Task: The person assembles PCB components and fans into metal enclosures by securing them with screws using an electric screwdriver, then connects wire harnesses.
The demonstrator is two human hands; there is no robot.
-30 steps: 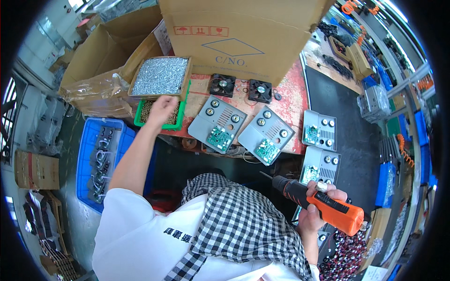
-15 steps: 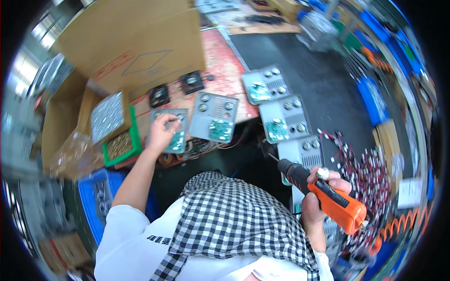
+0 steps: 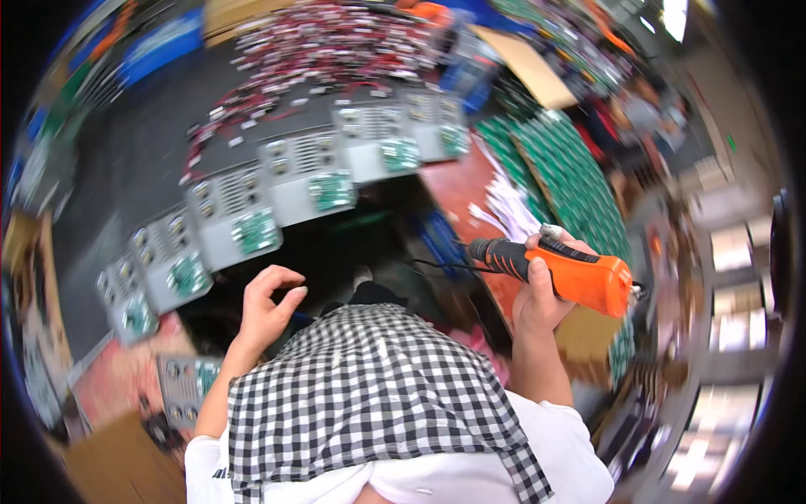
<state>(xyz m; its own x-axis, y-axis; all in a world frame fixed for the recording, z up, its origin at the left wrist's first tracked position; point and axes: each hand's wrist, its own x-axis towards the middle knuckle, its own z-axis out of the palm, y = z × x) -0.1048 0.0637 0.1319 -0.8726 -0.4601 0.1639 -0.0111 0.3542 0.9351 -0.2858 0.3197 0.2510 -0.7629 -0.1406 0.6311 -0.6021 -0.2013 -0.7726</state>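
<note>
orange-and-black power driver [image 3: 598,275] clasped in the right hand [image 3: 541,304] (which partly hides it); left hand [image 3: 267,309] curled, thumb and fingers slightly apart, near gray panels [image 3: 217,228] bearing green boards [image 3: 255,232] on a black surface [image 3: 109,181].

A heap of red and dark wires [image 3: 336,50] with white connectors sprawls at the far middle on a black worktop [image 3: 126,168]. A blue bin [image 3: 164,50] sits far left. To the right, white cables [image 3: 510,206] lie on a red surface [image 3: 447,181], beside green boards [image 3: 571,172]. Brown cardboard [image 3: 117,460] shows near left, bright panes [image 3: 739,323] at right.
</note>
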